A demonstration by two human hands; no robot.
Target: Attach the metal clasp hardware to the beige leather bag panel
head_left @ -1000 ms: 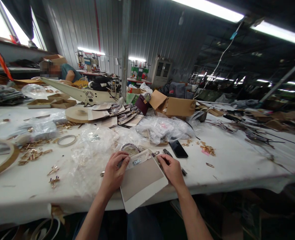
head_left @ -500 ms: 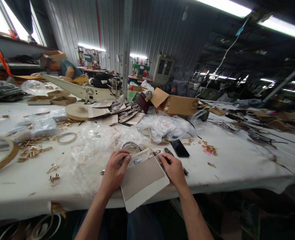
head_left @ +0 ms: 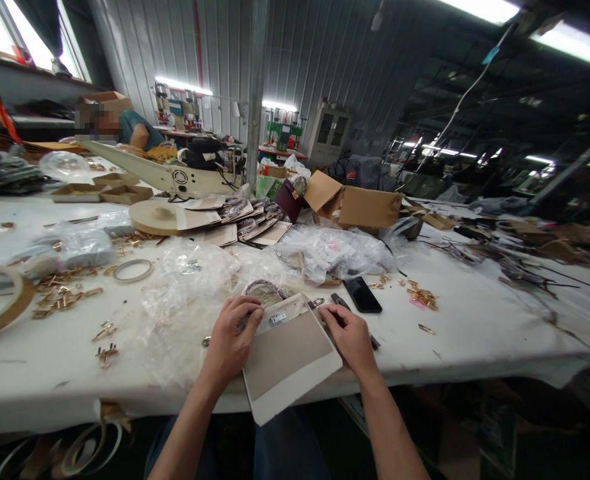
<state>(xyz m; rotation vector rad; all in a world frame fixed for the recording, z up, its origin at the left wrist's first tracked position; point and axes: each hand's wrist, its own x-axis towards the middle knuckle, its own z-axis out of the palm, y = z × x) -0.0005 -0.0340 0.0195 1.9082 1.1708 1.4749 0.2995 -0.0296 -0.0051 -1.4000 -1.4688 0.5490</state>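
A flat grey-brown card with a white border point(head_left: 289, 360) lies at the near edge of the white table point(head_left: 475, 320), partly overhanging it. My left hand point(head_left: 232, 340) is closed on the card's left top corner, fingers curled over a clear plastic sleeve with a small metal piece point(head_left: 275, 319). My right hand point(head_left: 349, 337) grips the card's right edge, fingers bent. A round coil in plastic point(head_left: 263, 291) sits just behind the card.
A black phone point(head_left: 363, 294) and a dark tool point(head_left: 345, 305) lie right of my hands. Crumpled clear bags point(head_left: 195, 280), gold metal clips point(head_left: 65, 297), tape rings point(head_left: 133, 270), stacked cards point(head_left: 235, 223) and an open cardboard box point(head_left: 359, 207) cover the table. Another person sits far left.
Both hands stay on the card with hardly any shift. The view has moved slightly, so everything sits a little higher and to the right.
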